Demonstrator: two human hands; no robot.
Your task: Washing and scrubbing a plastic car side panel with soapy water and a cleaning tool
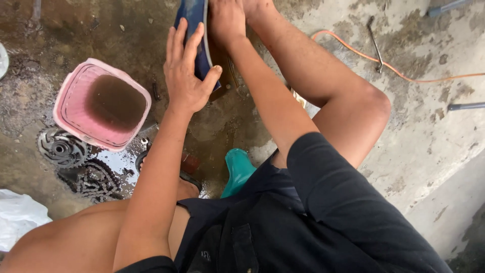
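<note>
Near the top centre of the frame, the left hand [186,76] lies flat against a dark blue, glossy curved panel [197,30], the fingers [178,43] stretched along its face and the thumb hooked round its lower edge, so it grips the panel rather than hanging loose. The right hand [227,20] sits just beside it on the panel's right side; its fingers are cut off by the frame's top edge, so whether they clasp the panel cannot be told. The step in hand looks like steadying or rubbing the panel over the wet, stained concrete floor [429,131]; a next move would call for a firm two-handed hold, since the surface looks slick. The panel's long axis runs nearly straight up the frame, its lower end pointing toward the person. A pink square plastic bucket of murky brown water [101,103] stands to the left, near a greasy chain and sprocket [76,162].
</note>
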